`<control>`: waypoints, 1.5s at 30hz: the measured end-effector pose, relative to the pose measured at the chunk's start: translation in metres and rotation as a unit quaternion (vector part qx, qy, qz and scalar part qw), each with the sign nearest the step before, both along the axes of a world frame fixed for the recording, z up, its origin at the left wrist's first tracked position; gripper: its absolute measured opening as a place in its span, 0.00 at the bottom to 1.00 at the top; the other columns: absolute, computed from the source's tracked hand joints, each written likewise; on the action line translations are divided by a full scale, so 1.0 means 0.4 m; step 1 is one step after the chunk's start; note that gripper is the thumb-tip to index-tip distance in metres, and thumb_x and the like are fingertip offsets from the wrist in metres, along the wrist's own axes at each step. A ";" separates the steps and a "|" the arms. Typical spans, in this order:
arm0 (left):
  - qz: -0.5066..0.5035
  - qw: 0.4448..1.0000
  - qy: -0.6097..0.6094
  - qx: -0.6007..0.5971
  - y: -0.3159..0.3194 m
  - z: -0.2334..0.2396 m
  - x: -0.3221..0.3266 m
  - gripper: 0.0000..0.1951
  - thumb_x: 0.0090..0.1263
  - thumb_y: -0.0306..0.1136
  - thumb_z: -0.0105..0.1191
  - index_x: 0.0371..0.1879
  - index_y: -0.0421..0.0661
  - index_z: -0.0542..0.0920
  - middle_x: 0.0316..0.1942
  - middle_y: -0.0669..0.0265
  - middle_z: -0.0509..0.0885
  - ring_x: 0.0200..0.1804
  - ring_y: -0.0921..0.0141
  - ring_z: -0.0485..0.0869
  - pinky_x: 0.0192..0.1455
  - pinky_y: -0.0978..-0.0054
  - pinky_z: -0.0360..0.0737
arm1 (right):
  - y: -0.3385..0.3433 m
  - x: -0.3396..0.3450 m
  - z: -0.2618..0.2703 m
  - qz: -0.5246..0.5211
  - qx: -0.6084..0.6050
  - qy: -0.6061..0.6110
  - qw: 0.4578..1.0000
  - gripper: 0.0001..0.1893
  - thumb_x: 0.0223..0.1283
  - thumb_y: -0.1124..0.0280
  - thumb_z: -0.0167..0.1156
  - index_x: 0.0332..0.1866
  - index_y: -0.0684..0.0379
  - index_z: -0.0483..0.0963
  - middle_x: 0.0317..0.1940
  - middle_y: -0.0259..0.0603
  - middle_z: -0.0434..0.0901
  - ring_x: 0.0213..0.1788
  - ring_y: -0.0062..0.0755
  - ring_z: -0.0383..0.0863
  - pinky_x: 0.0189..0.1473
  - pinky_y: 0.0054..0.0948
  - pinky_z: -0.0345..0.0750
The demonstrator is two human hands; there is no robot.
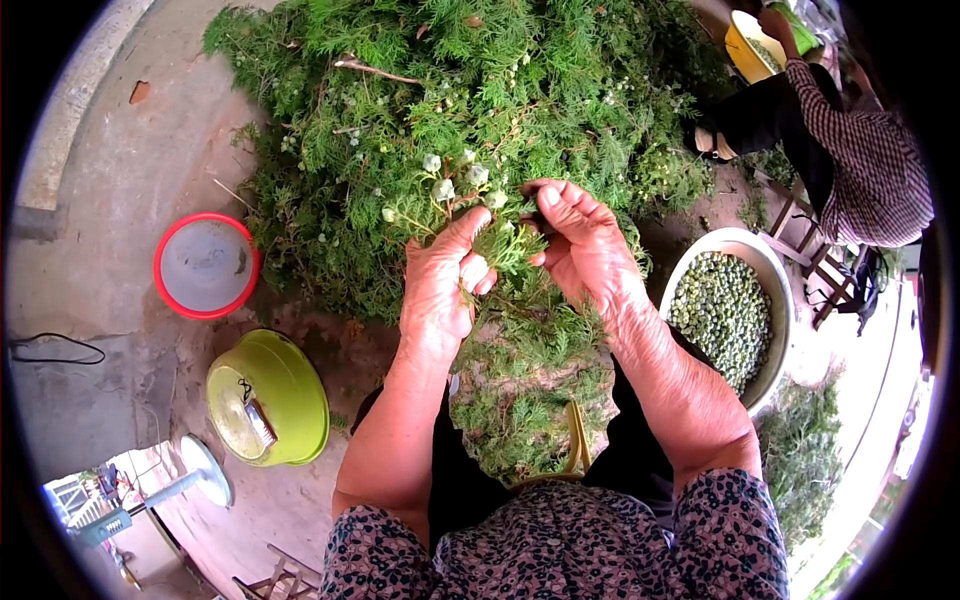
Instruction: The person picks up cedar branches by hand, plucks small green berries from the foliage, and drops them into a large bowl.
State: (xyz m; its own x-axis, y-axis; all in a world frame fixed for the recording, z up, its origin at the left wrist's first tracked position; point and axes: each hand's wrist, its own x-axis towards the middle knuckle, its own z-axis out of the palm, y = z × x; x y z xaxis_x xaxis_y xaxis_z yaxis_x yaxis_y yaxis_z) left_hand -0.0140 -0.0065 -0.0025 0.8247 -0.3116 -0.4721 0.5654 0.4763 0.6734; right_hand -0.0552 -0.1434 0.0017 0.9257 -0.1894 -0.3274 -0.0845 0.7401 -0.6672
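Observation:
My left hand (441, 289) grips a leafy conifer sprig (511, 247), apparently arborvitae, between thumb and fingers. Several pale green seed cones (476, 176) stand out above the thumb on thin stems. Just right of the sprig is my right hand (589, 244), its thumb drawn close to the curled fingers. Whether anything small sits between those fingertips is hidden. Beyond both hands rises a large heap of cut green branches (480, 90). To the right of my right forearm, a pale round basin (781, 330) holds many loose green cones (724, 315).
At left lie a red-rimmed basin (253, 281) and an overturned lime-green basin (292, 397). A pedestal fan (206, 471) stands at lower left. A seated co-worker (862, 165) reaches toward a yellow tub (736, 49) at upper right. A wooden stool (806, 240) is nearby.

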 end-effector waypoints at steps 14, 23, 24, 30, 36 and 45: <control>-0.018 0.999 -0.033 0.025 -0.009 -0.007 -0.016 0.07 0.58 0.33 0.59 0.30 0.44 0.79 0.14 0.76 0.71 0.12 0.82 0.62 0.13 0.82 0.56 | 0.031 -0.009 -0.013 0.050 -0.078 -0.037 0.995 0.10 0.54 0.71 0.60 0.38 0.64 0.71 0.27 0.33 0.75 0.24 0.18 0.73 0.19 0.16 0.71; -0.055 0.998 -0.009 0.030 -0.013 0.013 -0.018 0.08 0.57 0.32 0.59 0.29 0.42 0.76 0.21 0.69 0.78 0.14 0.77 0.68 0.13 0.83 0.60 | -0.024 -0.024 -0.007 0.120 0.067 0.007 0.990 0.08 0.58 0.69 0.55 0.40 0.59 0.73 0.29 0.31 0.77 0.26 0.21 0.76 0.21 0.22 0.71; -0.070 0.997 0.012 -0.010 -0.010 0.031 -0.017 0.08 0.57 0.32 0.59 0.29 0.41 0.76 0.23 0.68 0.78 0.15 0.77 0.69 0.13 0.82 0.60 | -0.023 -0.024 0.017 0.087 0.071 0.045 0.993 0.08 0.58 0.70 0.55 0.42 0.59 0.73 0.29 0.32 0.78 0.27 0.23 0.77 0.23 0.22 0.73; -0.053 0.998 -0.015 -0.011 -0.005 0.006 -0.015 0.08 0.54 0.28 0.63 0.30 0.45 0.78 0.21 0.70 0.79 0.13 0.82 0.67 0.11 0.84 0.59 | -0.053 -0.021 0.032 0.086 0.019 0.011 0.996 0.05 0.59 0.73 0.54 0.38 0.62 0.74 0.26 0.33 0.75 0.23 0.20 0.72 0.23 0.19 0.72; -0.032 0.993 -0.101 0.046 -0.021 0.014 -0.025 0.07 0.55 0.29 0.62 0.29 0.44 0.78 0.22 0.71 0.80 0.13 0.82 0.66 0.11 0.84 0.60 | -0.062 -0.014 0.020 0.017 -0.025 0.001 1.000 0.07 0.56 0.73 0.57 0.37 0.63 0.75 0.26 0.32 0.76 0.25 0.18 0.73 0.23 0.16 0.70; -0.029 0.990 -0.102 0.095 -0.026 0.016 -0.027 0.05 0.57 0.28 0.59 0.31 0.42 0.80 0.20 0.73 0.78 0.15 0.83 0.66 0.14 0.85 0.60 | -0.032 -0.012 0.014 0.095 -0.242 -0.020 0.965 0.19 0.47 0.67 0.66 0.42 0.68 0.74 0.30 0.36 0.79 0.31 0.21 0.74 0.36 0.21 0.72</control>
